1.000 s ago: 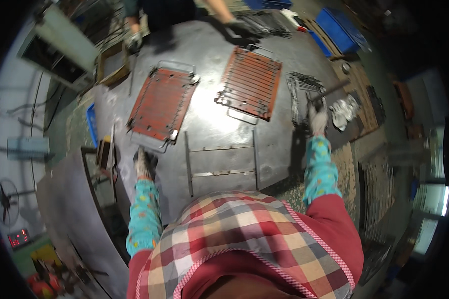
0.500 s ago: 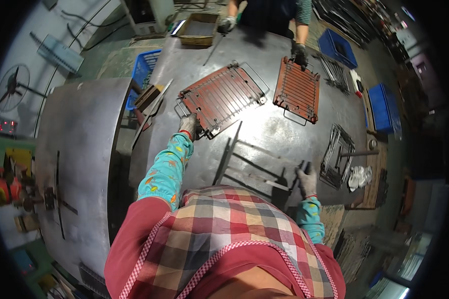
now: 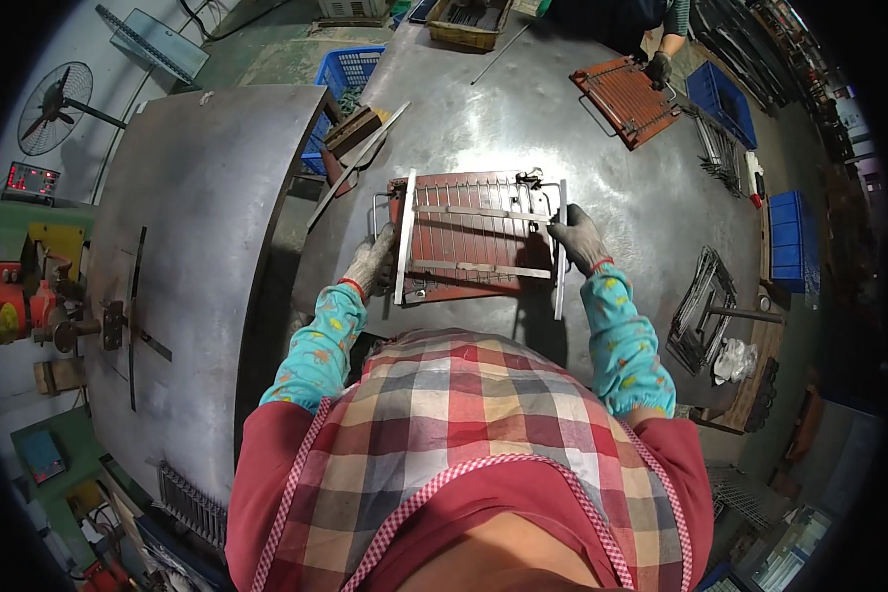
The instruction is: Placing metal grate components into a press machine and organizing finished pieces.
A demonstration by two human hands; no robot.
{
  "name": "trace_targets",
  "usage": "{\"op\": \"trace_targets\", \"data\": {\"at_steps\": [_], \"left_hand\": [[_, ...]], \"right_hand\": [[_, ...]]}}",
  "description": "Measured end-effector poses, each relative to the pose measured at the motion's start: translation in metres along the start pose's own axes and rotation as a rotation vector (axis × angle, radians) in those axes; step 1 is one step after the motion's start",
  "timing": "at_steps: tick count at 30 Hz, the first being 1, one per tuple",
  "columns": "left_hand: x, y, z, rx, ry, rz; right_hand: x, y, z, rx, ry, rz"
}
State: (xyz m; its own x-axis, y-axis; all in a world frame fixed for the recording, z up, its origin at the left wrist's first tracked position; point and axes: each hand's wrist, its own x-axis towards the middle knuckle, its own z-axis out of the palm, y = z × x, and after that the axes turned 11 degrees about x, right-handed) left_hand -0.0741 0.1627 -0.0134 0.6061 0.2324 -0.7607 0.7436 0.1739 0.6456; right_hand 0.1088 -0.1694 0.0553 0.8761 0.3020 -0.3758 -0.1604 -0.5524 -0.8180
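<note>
A red-brown metal jig plate (image 3: pixel 476 259) with a wire grill (image 3: pixel 464 202) on it lies on the round steel table (image 3: pixel 523 118) right in front of me. My left hand (image 3: pixel 373 264), in a pale work glove, grips a flat steel bar (image 3: pixel 405 237) standing along the jig's left edge. Over at the jig's right edge my right hand (image 3: pixel 578 237), in a dark glove, holds another flat steel bar (image 3: pixel 560 249). Two thinner cross bars (image 3: pixel 479 268) lie across the grill between them.
A second red jig (image 3: pixel 626 101) lies at the far side, with another person's gloved hand (image 3: pixel 657 69) on it. Wire parts (image 3: pixel 703 308) are stacked at the right. Blue crates (image 3: pixel 789 235) stand beyond. A second steel table (image 3: pixel 192 247) adjoins on the left, with a fan (image 3: pixel 57 94) behind.
The view has swung so the jig now sits centred before me. Both hands have come onto it, each taking hold of a flat bar at its side edges.
</note>
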Motion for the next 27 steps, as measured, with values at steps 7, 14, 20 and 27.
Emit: {"op": "trace_targets", "data": {"at_steps": [7,14,20,27], "left_hand": [[-0.016,-0.014,-0.014,0.264,0.115,0.045],[-0.013,-0.012,-0.009,0.482,0.224,0.102],[-0.008,-0.014,-0.009,0.489,0.258,0.168],[-0.011,-0.006,-0.009,0.454,0.266,0.111]], "right_hand": [[0.026,-0.007,0.027,-0.056,-0.113,-0.042],[0.039,0.027,0.052,-0.582,-0.113,0.188],[0.033,0.033,0.073,-0.597,0.03,0.234],[-0.004,-0.016,0.054,-0.528,0.052,0.119]]}}
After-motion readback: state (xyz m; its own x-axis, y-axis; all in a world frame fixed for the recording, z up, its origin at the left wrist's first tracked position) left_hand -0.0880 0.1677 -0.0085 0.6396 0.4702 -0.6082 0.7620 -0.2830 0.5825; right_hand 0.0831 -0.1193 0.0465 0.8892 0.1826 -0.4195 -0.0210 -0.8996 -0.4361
